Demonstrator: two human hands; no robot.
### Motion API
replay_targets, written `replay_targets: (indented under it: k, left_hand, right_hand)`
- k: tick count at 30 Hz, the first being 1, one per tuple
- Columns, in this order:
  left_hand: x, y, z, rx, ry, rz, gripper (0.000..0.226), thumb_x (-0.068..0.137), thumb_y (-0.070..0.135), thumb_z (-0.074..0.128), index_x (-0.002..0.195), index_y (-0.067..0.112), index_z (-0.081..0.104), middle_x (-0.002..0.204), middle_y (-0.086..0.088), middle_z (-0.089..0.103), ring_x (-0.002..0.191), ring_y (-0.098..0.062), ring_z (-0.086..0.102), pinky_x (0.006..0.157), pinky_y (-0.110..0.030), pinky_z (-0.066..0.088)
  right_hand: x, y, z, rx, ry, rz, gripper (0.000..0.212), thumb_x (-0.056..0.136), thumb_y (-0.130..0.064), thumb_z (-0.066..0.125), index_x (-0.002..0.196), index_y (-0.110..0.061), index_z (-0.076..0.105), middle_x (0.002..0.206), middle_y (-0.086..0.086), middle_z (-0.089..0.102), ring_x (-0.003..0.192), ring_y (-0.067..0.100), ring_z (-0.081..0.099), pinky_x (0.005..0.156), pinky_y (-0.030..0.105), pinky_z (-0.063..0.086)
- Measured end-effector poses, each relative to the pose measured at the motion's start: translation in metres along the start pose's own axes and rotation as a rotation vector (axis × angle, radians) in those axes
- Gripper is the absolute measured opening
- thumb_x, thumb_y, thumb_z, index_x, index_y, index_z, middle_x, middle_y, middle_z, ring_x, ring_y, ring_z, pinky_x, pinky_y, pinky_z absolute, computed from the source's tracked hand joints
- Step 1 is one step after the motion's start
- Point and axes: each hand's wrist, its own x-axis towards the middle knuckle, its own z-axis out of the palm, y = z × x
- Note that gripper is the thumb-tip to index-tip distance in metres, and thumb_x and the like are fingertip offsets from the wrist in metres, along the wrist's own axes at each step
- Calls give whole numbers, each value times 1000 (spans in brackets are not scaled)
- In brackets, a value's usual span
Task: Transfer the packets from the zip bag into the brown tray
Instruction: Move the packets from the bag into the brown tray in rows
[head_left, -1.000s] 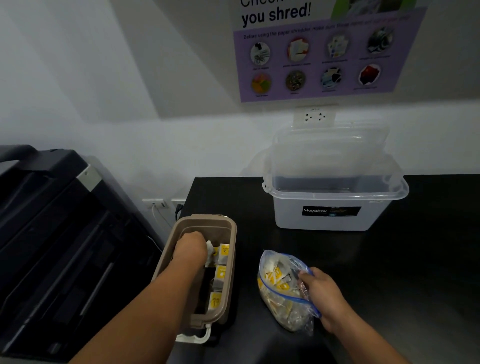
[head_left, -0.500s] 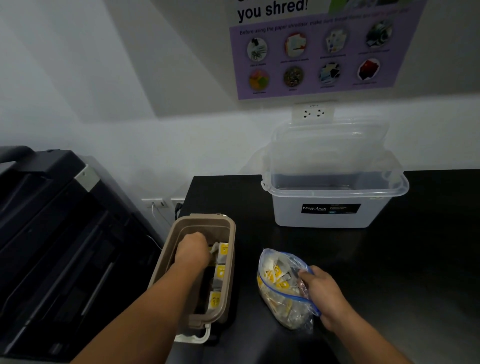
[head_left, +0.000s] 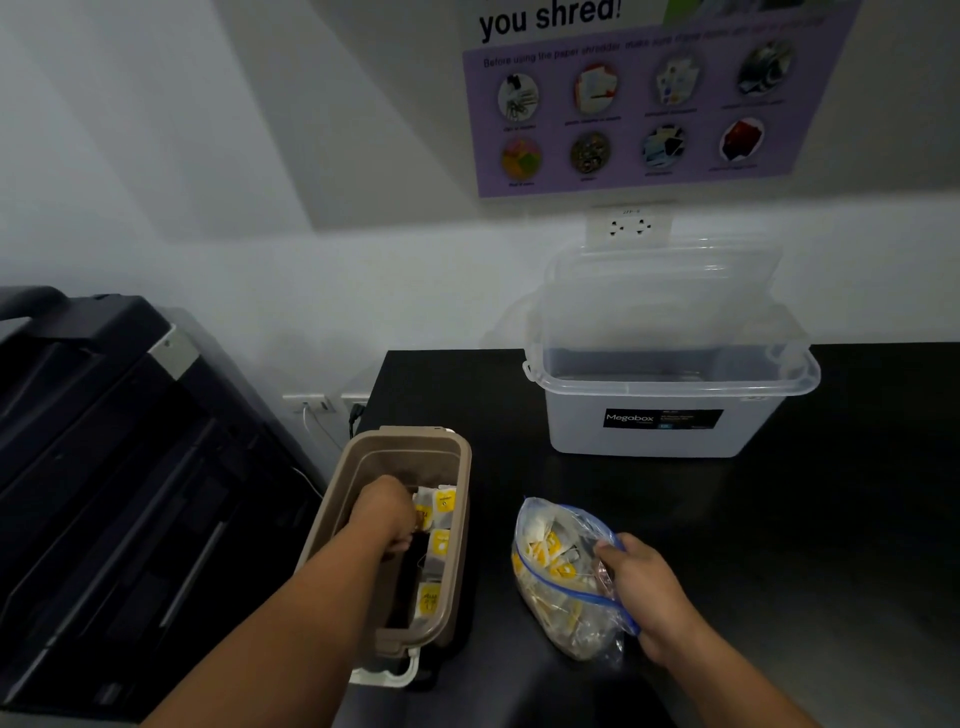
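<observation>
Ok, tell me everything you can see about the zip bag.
The zip bag is clear, crinkled plastic with a blue zip strip around its mouth, which is open. It lies slumped on the black counter, to the right of the brown tray and apart from it. It bulges with small white-and-yellow packets. The right hand grips its rim at the right side of the mouth.

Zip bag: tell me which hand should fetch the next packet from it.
Left, probably. The right hand grips the zip bag at its mouth, holding it open; the left hand is down in the brown tray beside it.
</observation>
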Motion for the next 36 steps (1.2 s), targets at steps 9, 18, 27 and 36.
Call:
replay_targets:
  k: [9,18,27,36]
  left_hand:
    - [-1,-3,-3,-29,-26,13,22,83,28,75,89,7,74,81,-12,76,80,-28,74,78,-37,62]
    - [-8,10,-7,-128,-59,95,22,89,27,70,88,5,75,89,-13,76,80,-25,71,83,-39,60]
    - [-14,17,-5,-79,92,191,18,89,24,67,77,13,75,83,-5,75,85,-23,71,80,-33,58]
    - [-95,59,-48,-311,198,453,11,95,25,64,88,25,73,77,6,73,73,-8,70,70,-28,58]
  right_hand:
    - [2,1,0,-7,-1,5,16,106,-18,53,110,-11,67,90,14,80,82,29,79,85,54,63]
    - [4,3,-2,-3,-21,9,18,107,-19,52,112,-10,67,92,15,80,85,30,79,88,56,62]
    - [2,2,-2,7,-12,-16,20,107,-18,51,109,-9,68,85,11,80,80,27,79,79,46,64]
    - [-1,8,-3,16,-14,-42,19,107,-19,51,109,-11,69,90,11,80,84,26,79,82,47,64]
